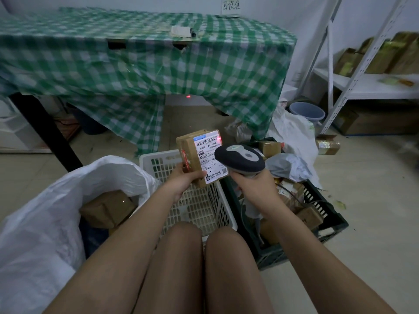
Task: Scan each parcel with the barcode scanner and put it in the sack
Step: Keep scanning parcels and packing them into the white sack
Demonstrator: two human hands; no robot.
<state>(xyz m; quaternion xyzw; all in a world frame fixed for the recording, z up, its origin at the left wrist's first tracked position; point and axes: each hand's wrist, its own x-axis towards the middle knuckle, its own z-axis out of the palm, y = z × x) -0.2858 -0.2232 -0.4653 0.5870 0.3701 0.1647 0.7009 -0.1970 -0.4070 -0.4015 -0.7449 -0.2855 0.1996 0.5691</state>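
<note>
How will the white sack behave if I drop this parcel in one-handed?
The sack looks thin and floppy; its crumpled rim sags, so the mouth may fold shut when nudged. A box already inside probably anchors the bottom. The parcel in the left hand looks rigid and should drop in cleanly.

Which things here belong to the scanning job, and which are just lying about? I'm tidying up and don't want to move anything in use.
In use: parcel held in the left hand; barcode scanner in the right hand; white sack; dark crate of parcels.

Lying about: white basket, blue bucket, checked tablecloth, shelf boxes.
</note>
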